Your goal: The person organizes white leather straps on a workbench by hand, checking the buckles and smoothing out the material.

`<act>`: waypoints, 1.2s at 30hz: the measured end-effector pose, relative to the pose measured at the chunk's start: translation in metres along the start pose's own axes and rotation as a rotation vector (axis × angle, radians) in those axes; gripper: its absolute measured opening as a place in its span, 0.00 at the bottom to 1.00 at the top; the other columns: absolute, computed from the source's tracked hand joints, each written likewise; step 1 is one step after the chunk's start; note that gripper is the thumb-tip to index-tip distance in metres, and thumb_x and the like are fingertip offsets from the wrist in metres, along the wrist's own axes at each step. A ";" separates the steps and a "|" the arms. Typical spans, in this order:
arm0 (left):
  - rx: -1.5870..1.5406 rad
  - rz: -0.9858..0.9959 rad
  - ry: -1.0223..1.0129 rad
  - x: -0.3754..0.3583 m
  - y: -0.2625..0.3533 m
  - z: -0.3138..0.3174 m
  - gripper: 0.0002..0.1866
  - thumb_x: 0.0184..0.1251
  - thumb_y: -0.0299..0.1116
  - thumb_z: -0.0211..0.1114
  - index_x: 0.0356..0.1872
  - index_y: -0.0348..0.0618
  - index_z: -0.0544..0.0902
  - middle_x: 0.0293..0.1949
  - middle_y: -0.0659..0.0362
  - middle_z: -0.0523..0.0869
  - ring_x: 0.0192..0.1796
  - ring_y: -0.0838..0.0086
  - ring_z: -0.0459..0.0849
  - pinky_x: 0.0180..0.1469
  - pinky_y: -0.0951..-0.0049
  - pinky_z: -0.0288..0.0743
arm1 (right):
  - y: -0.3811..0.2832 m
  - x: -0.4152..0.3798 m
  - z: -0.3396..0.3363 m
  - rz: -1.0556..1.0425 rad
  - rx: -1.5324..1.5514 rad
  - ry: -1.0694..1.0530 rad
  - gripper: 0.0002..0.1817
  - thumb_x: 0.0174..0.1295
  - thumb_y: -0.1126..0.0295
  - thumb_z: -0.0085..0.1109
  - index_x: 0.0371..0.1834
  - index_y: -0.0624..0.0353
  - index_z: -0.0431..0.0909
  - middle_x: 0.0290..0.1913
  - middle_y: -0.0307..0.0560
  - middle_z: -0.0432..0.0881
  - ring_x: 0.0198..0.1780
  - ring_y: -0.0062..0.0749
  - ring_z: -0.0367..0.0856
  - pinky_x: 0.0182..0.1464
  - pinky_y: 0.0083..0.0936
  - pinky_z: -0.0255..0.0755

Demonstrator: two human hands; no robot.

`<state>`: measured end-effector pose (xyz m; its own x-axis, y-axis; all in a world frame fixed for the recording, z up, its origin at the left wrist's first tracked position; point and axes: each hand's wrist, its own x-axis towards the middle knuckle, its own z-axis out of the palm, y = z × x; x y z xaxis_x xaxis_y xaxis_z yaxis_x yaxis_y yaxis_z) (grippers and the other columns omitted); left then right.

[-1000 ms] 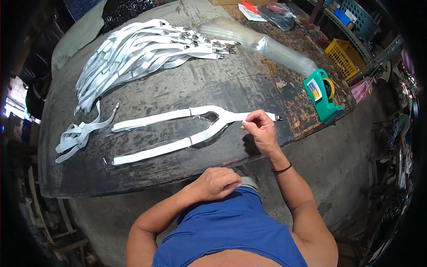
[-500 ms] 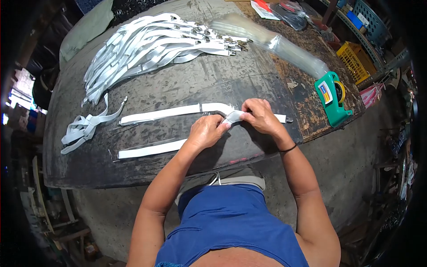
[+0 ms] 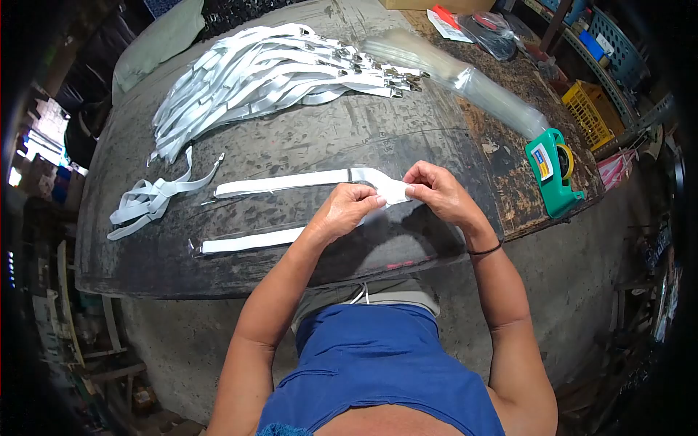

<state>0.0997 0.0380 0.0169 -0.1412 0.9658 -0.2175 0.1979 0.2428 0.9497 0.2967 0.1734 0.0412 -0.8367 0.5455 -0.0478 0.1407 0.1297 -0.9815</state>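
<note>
A pair of white elastic suspenders [image 3: 291, 182] lies on the dark worktable, its two long straps running leftward in rough parallel. At the crossing piece where the straps meet, my left hand [image 3: 347, 209] pinches one side between thumb and fingers. Close by on the right, my right hand [image 3: 442, 198] pinches the other edge of this joint, slightly raised from the table. A metal clip [image 3: 195, 248] shows at the left end of the lower strap. My left hand and forearm cover part of that strap. Further left rests a loosely folded pair of white suspenders [image 3: 149, 202].
A large pile of white suspenders [image 3: 262, 76] with metal clips lies at the back. Clear plastic sleeves [image 3: 476, 89] stretch toward a green tape dispenser [image 3: 547, 178] near the right edge. A yellow crate [image 3: 587, 112] stands beyond the table.
The short strap end with a clip that stuck out right of my right hand is no longer visible there. The joint sits a bit higher between my hands. The view has shifted slightly.
</note>
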 end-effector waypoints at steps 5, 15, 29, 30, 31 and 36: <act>-0.177 -0.023 0.016 -0.007 0.007 0.009 0.13 0.69 0.38 0.68 0.35 0.37 0.89 0.27 0.67 0.83 0.30 0.85 0.74 0.31 0.78 0.67 | 0.004 -0.003 0.002 0.005 -0.006 -0.017 0.07 0.65 0.74 0.60 0.42 0.65 0.78 0.36 0.36 0.80 0.38 0.17 0.75 0.39 0.19 0.70; -0.234 -0.117 0.129 0.004 -0.004 0.021 0.11 0.70 0.37 0.68 0.33 0.38 0.87 0.28 0.65 0.85 0.30 0.84 0.77 0.33 0.79 0.69 | 0.020 -0.013 0.041 -0.366 -0.740 0.401 0.09 0.64 0.70 0.61 0.46 0.52 0.78 0.45 0.41 0.79 0.51 0.41 0.78 0.66 0.58 0.58; 0.707 0.071 0.214 -0.013 0.016 -0.009 0.19 0.65 0.50 0.68 0.37 0.42 0.89 0.35 0.51 0.89 0.36 0.57 0.86 0.41 0.62 0.77 | 0.049 -0.012 0.056 -0.248 -0.777 0.362 0.12 0.61 0.68 0.65 0.46 0.51 0.76 0.47 0.40 0.78 0.59 0.40 0.74 0.71 0.66 0.48; 0.816 0.308 0.340 -0.007 0.006 -0.021 0.20 0.66 0.52 0.66 0.45 0.46 0.87 0.45 0.51 0.87 0.47 0.55 0.83 0.49 0.59 0.76 | 0.049 -0.012 0.056 -0.283 -0.791 0.372 0.13 0.60 0.68 0.66 0.47 0.51 0.76 0.47 0.40 0.78 0.60 0.41 0.73 0.71 0.67 0.48; 0.916 0.548 0.465 -0.002 -0.005 -0.032 0.22 0.67 0.53 0.65 0.52 0.49 0.86 0.55 0.51 0.85 0.58 0.53 0.81 0.57 0.57 0.74 | 0.050 -0.012 0.054 -0.281 -0.785 0.371 0.13 0.60 0.68 0.66 0.47 0.51 0.76 0.47 0.40 0.78 0.60 0.41 0.73 0.71 0.67 0.48; 1.108 0.433 0.320 0.006 -0.054 -0.065 0.23 0.72 0.50 0.61 0.65 0.60 0.80 0.70 0.49 0.73 0.72 0.51 0.67 0.70 0.48 0.59 | 0.055 -0.009 0.024 -0.378 -0.897 0.332 0.10 0.62 0.70 0.64 0.46 0.47 0.82 0.47 0.39 0.79 0.59 0.40 0.74 0.70 0.66 0.53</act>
<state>0.0250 0.0245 -0.0206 -0.0593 0.9578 0.2811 0.9815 0.0046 0.1912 0.2991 0.1555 -0.0164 -0.7391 0.5243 0.4230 0.3557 0.8370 -0.4159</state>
